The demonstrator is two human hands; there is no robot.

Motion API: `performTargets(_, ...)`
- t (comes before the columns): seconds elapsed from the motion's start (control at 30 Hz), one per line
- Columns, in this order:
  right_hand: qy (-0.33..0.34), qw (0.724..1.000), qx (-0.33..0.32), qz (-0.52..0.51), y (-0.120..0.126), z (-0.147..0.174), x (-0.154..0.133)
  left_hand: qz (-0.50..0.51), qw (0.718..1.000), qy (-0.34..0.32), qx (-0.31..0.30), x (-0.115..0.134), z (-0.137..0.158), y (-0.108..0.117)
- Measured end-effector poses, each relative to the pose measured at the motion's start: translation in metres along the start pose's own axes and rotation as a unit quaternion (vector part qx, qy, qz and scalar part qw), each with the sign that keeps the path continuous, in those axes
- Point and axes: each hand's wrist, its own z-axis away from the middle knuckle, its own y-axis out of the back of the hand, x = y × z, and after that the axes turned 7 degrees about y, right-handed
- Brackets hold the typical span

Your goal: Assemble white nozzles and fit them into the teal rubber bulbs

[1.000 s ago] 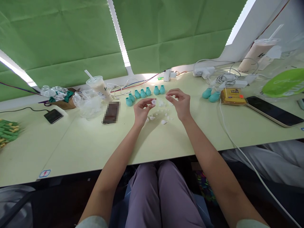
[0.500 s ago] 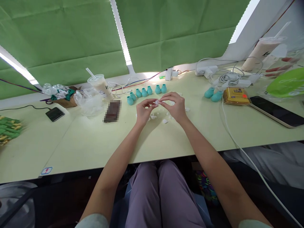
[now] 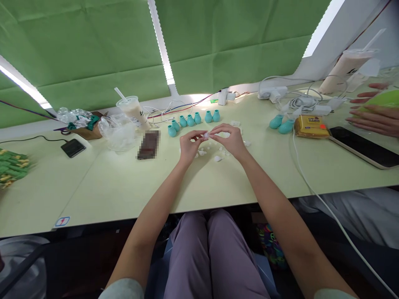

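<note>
Between the fingertips of both hands is a small whitish translucent piece [image 3: 206, 135], too small to tell its kind. My left hand [image 3: 188, 146] pinches it from the left, my right hand [image 3: 231, 140] from the right, both raised a little over the table. Small white pieces [image 3: 217, 158] lie scattered on the table below and around my hands. Just behind them stands a row of small teal bulb-shaped pots [image 3: 190, 120] with open necks. Two more teal pots [image 3: 285, 126] lie tilted farther right.
Left of my hands are a dark pixelated object [image 3: 149, 144], a clear plastic bag [image 3: 116, 132] and a drink cup [image 3: 133, 111]. On the right are a yellow packet [image 3: 311, 126], a phone [image 3: 363, 145] and a white cable [image 3: 301, 168]. Another person's hands [image 3: 374, 115] hold something bright green.
My hands keep their pinch on the small piece, nearly unmoved. At the far right, the other person's hands have come further into view over the green thing.
</note>
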Motion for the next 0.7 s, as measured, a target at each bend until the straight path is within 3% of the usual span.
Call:
performTargets(0.13, -0.094, 0.992, -0.002, -0.085, -0.001, 0.000, 0.006, -0.012, 1.000, -0.028, -0.004, 0.002, 0.000, 0.000)
performTargets(0.23, -0.179, 0.971, -0.017, -0.157, 0.000, 0.000, 0.013, -0.016, 0.997, -0.068, -0.008, 0.002, 0.000, 0.000)
performTargets(0.4, -0.265, 0.937, -0.026, -0.225, 0.000, 0.002, 0.018, -0.050, 0.991, -0.126, -0.008, -0.005, 0.002, -0.002)
performTargets(0.6, -0.308, 0.893, -0.071, -0.322, 0.004, 0.004, 0.019, -0.065, 0.985, -0.157, 0.007, -0.013, 0.005, -0.005)
performTargets(0.7, -0.306, 0.884, -0.097, -0.339, 0.007, 0.005, 0.023, -0.066, 0.986, -0.154, 0.006, -0.011, 0.007, -0.006)
